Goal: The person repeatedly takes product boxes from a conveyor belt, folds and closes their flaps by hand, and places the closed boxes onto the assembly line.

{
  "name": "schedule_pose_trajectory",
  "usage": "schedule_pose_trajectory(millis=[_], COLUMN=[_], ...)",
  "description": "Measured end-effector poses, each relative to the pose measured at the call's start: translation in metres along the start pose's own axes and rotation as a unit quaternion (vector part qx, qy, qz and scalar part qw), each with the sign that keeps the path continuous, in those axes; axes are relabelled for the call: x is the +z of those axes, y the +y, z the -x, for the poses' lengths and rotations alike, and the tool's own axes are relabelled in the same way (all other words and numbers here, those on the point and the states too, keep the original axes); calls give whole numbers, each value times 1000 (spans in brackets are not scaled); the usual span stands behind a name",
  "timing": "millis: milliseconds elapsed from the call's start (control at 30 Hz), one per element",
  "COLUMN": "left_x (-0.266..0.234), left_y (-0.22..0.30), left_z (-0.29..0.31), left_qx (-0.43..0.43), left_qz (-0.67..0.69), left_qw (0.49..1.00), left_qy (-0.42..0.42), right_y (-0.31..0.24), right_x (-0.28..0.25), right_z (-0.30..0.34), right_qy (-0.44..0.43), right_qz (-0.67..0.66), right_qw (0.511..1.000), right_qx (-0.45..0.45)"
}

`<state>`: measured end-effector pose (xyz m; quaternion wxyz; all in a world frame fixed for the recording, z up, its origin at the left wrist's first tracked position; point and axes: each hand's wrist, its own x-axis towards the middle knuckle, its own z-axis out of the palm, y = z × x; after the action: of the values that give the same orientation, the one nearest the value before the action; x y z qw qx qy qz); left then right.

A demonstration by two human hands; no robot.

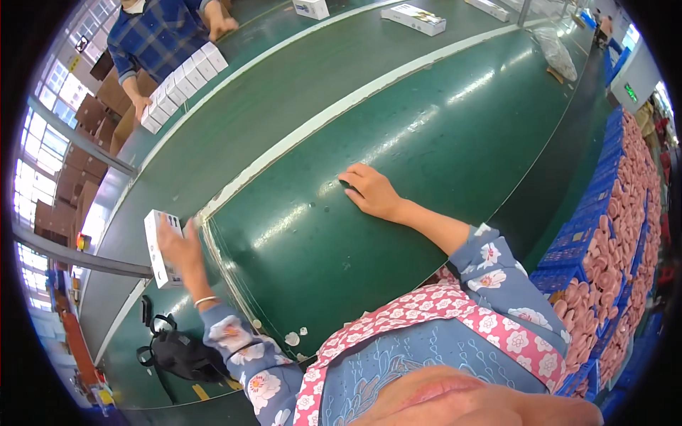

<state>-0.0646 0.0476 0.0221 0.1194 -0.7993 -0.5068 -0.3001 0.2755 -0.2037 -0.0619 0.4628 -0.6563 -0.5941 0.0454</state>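
At the left edge of the green table, my left hand [183, 250] is closed on a long white box [154, 240], its fingers lying over the printed face. That hand is slightly blurred. My right hand [375, 193] rests on the green tabletop [398, 270] with its fingers curled in. Between its thumb and forefinger shows a dark spot, and I cannot make out whether a small thing is held there. A few small dark round spots [320, 207] lie on the surface just left of this hand.
Beyond a pale rail, a conveyor belt [298, 117] carries white boxes [414, 19]. Across it a person in a checked shirt [160, 39] handles a row of white boxes [185, 84]. A black bag [186, 355] lies lower left. Blue crates [568, 245] of pink pieces stand right; a plastic bag [554, 53] lies far right.
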Motion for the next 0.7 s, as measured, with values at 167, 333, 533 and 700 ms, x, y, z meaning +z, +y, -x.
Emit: schedule_pose_trajectory(millis=[167, 333, 533, 700], left_x=[25, 51, 47, 48], left_y=[172, 225, 226, 224], left_z=[45, 98, 103, 98], left_qx=[71, 116, 119, 85], left_qz=[400, 330, 366, 406], left_qw=[895, 914, 908, 889], left_qy=[-185, -204, -165, -195], right_y=[7, 2, 5, 3], right_x=[14, 27, 22, 22], right_z=[-25, -30, -26, -29], right_qy=[7, 31, 46, 19], right_qz=[149, 165, 129, 111], right_qw=[988, 985, 990, 993], right_qx=[48, 44, 29, -35])
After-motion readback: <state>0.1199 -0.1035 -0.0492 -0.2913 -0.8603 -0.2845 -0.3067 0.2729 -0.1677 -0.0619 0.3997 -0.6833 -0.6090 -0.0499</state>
